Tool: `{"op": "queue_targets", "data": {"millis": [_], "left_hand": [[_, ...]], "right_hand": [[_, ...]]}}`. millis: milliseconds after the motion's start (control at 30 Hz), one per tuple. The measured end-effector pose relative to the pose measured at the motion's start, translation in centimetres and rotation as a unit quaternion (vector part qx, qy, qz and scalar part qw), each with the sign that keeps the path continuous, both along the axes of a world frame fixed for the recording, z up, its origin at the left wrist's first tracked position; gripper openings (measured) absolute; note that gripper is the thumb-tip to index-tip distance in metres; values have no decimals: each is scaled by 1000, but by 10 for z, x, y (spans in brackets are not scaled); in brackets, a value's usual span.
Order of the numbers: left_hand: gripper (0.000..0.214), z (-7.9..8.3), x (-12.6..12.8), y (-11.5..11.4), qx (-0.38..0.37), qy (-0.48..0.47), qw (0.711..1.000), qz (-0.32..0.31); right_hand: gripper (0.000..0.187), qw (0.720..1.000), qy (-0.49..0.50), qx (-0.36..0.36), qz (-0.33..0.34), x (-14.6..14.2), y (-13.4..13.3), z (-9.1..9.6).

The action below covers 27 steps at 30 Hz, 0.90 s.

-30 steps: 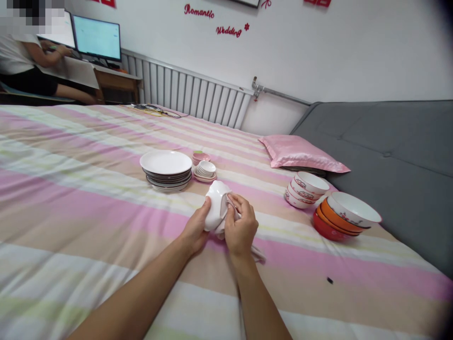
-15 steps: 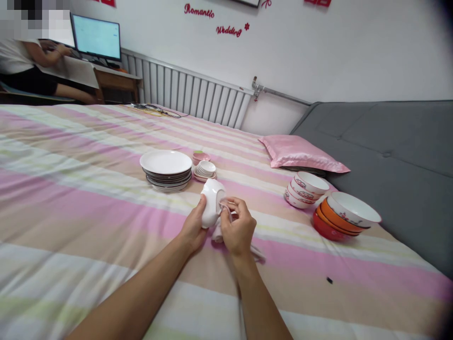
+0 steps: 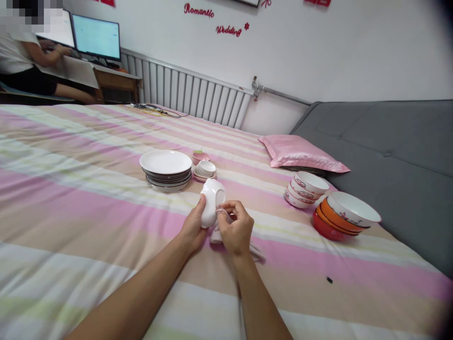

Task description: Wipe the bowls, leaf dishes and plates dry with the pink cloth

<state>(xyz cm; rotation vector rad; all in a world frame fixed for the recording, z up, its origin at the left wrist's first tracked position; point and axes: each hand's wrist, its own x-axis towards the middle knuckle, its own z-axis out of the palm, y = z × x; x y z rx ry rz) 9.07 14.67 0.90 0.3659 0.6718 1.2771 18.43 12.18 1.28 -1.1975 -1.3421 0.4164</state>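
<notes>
Over bedding [image 3: 88, 212] near the plate stack [image 3: 166, 163], left hand [image 3: 193, 227] grips white dish [image 3: 209, 208], right hand [image 3: 238, 229] pinches cloth [image 3: 215, 237], seemingly wiping, next needing steady support.

Dish [image 3: 210, 208] — glossy, cloth [image 3: 216, 237] — matt

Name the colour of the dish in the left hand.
Glossy white; the dish shows in the head view.

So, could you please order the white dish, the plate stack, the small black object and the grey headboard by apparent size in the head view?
Largest to smallest:
Grey headboard, cut off by the frame edge
Plate stack
White dish, in the left hand
Small black object
</notes>
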Motion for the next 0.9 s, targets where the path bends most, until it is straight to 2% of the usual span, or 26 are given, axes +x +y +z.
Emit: {"op": "queue_targets", "data": {"millis": [133, 333, 500, 700, 900], "left_hand": [[36, 1, 1, -1, 15, 3, 1000, 4], [46, -11, 1, 0, 82, 56, 994, -38], [50, -13, 1, -4, 143, 132, 978, -76], [43, -12, 1, -5, 155, 168, 969, -92], [29, -12, 1, -7, 157, 253, 944, -145]], "right_hand": [[9, 998, 64, 19, -10, -1, 3, -3], [15, 988, 138, 59, -30, -1, 6, -5], [17, 992, 110, 57, -10, -2, 5, -3], [19, 996, 67, 48, -24, 1, 7, -3], [22, 997, 48, -39, -56, 13, 20, -18]]}}
